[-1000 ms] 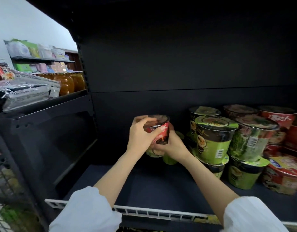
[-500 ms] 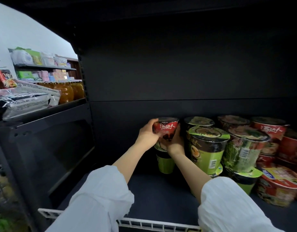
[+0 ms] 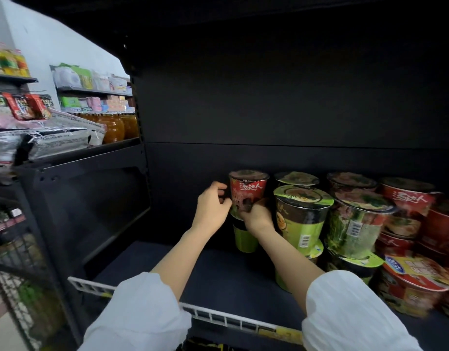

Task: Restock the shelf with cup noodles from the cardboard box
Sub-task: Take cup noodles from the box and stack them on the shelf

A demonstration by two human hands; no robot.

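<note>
The fingers of the right hand point(image 3: 256, 216) curl around the lower front of the red cup noodle point(image 3: 247, 190), holding it. The left hand point(image 3: 212, 207) sits at the cup's left side; its fingers are loosely curled and touch the cup wall, with no clear grip visible. The red cup noodle stands upright at centre frame, stacked on a green cup noodle point(image 3: 245, 239) that rests on the dark shelf point(image 3: 218, 274). Both white sleeves point(image 3: 142, 312) enter from the bottom edge. Just right of the hands, more green cups point(image 3: 301, 219) stand in two-high stacks. Further right are red cups point(image 3: 408, 196) and red bowls point(image 3: 415, 282). A white wire rail point(image 3: 218, 316) runs along the shelf's front edge. At upper left of the frame, a neighbouring shelf unit carries orange bottles point(image 3: 114, 127) and foil packets point(image 3: 58, 141).
</note>
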